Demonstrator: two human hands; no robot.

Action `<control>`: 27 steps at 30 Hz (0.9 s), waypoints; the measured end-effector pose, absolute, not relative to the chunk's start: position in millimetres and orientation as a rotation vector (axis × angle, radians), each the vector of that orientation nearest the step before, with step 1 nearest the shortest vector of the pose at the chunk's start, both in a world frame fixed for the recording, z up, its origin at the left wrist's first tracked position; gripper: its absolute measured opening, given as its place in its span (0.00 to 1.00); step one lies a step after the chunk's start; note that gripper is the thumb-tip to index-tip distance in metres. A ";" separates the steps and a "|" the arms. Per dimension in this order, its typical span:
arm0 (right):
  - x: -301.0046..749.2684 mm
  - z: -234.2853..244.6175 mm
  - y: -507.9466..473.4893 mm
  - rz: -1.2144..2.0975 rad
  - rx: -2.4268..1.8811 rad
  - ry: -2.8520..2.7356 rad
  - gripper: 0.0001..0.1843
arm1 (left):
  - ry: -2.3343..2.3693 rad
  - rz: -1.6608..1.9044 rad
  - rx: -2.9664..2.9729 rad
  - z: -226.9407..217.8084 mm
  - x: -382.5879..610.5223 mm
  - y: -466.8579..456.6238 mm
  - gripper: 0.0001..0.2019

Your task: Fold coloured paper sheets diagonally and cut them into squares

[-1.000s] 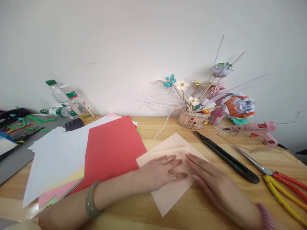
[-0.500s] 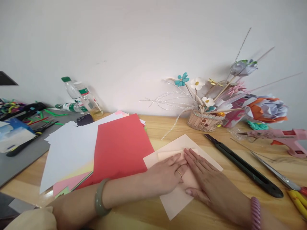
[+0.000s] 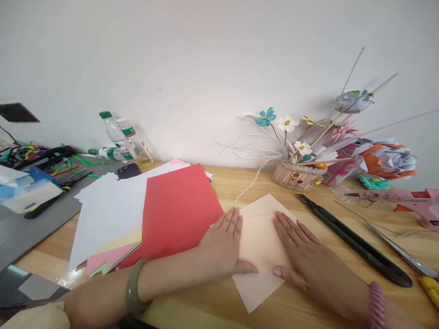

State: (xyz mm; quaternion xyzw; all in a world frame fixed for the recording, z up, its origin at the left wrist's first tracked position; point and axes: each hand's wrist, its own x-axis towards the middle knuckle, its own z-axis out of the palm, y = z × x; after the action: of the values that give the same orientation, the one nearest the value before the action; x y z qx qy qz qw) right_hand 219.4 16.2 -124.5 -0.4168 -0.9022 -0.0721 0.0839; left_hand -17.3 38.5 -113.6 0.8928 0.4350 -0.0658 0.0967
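- The left hand [image 3: 222, 242] lies flat and open on the left part of the peach paper [image 3: 259, 242]; the right hand [image 3: 302, 253] lies flat and open on its right part. Neither one is gripping.
- The paper is on the wooden table [image 3: 202, 304], one corner toward the wall, one toward the person, with a faint line across its upper part.
- At left, the red sheet [image 3: 178, 214] is just beside the paper, and the left forearm crosses its lower part. It overlaps the white sheets [image 3: 109, 214].
- At right, the black cutter [image 3: 356, 242] lies near the right hand; beyond it are the scissors [image 3: 409, 261], partly outside the view, and the pink glue gun [image 3: 398, 197].
- Toward the wall stands the flower basket [image 3: 297, 176]; bottles [image 3: 133, 141] are far at left.
- Half a second before, the left hand covered the middle of the paper, its fingers close to the right hand. Now the hands are apart, and the middle is visible.
- Counted: two hands, one peach paper, one red sheet, one cutter, one glue gun, one basket, at least three bottles; the white sheets overlap, so I cannot count them.
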 end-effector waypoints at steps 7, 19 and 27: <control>163.9 -112.6 17.5 -0.003 -1.161 -2.830 0.49 | 1.301 -0.147 2.684 -120.3 -18.4 37.6 0.51; 246.6 -120.9 29.3 -0.111 -1.346 -2.744 0.45 | 1.316 -0.169 2.739 -119.2 -17.8 37.7 0.52; 191.1 -109.7 28.5 -0.069 -1.309 -2.773 0.49 | 1.284 -0.279 2.675 -108.4 -17.1 38.8 0.51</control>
State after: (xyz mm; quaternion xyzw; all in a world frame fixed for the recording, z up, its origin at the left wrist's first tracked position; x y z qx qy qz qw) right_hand 191.1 28.5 -109.7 -0.4265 -0.9035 -0.0226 0.0372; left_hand -17.1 38.8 -108.4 0.8947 0.4293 -0.0932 0.0807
